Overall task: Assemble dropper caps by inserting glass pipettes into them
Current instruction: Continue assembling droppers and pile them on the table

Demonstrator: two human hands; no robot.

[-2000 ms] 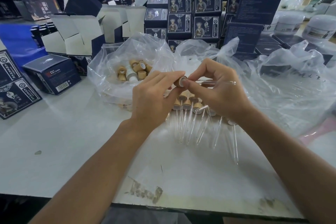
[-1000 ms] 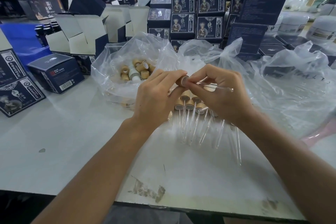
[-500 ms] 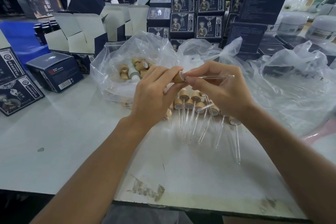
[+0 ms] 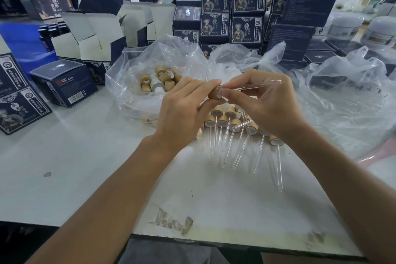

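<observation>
Left hand (image 4: pixel 182 109) grip pinching cap (image 4: pixel 215 92), right hand (image 4: pixel 263 105) grip pinching pipette (image 4: pixel 257 85)

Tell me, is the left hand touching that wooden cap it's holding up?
Touching. The head view shows the left hand gripping the wooden cap between thumb and fingertips, with no gap, while the right hand holds the glass pipette at its opening.
</observation>
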